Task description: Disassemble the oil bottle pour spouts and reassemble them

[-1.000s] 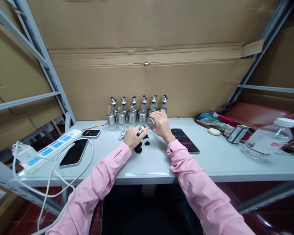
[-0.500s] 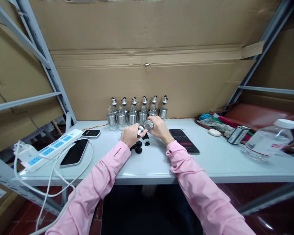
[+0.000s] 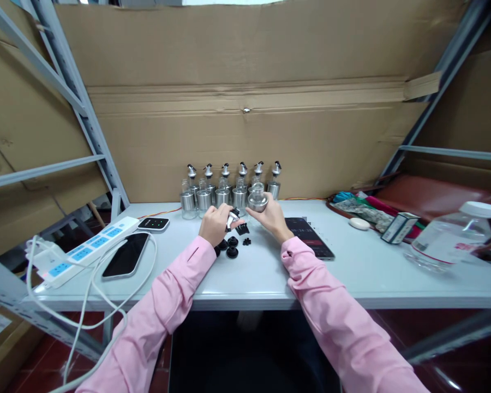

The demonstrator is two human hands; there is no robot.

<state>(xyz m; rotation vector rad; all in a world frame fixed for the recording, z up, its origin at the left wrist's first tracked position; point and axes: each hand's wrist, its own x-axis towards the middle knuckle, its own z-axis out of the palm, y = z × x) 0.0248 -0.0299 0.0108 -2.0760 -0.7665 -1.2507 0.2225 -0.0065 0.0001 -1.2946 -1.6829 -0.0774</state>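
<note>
**Bright Metal, Clear Glass, Matt Cardboard**

The held bottle (image 3: pixel 258 202) showed clear, smooth glass and shiny metal, as did the bottles in the row (image 3: pixel 222 197). The held spout (image 3: pixel 231 219) paired silvery metal with black parts, seemingly plastic; the small black pieces (image 3: pixel 232 252) looked like plastic too. The tabletop (image 3: pixel 253 278) was smooth and glossy, the backing panel (image 3: pixel 245 144) matt, creased cardboard. The power strip (image 3: pixel 90 249) looked like smooth plastic, the large bottle (image 3: pixel 450 240) clear plastic, the sleeves (image 3: pixel 180 278) wrinkled cloth, and the bag (image 3: pixel 429 197) smooth, faintly shiny and leathery.
</note>
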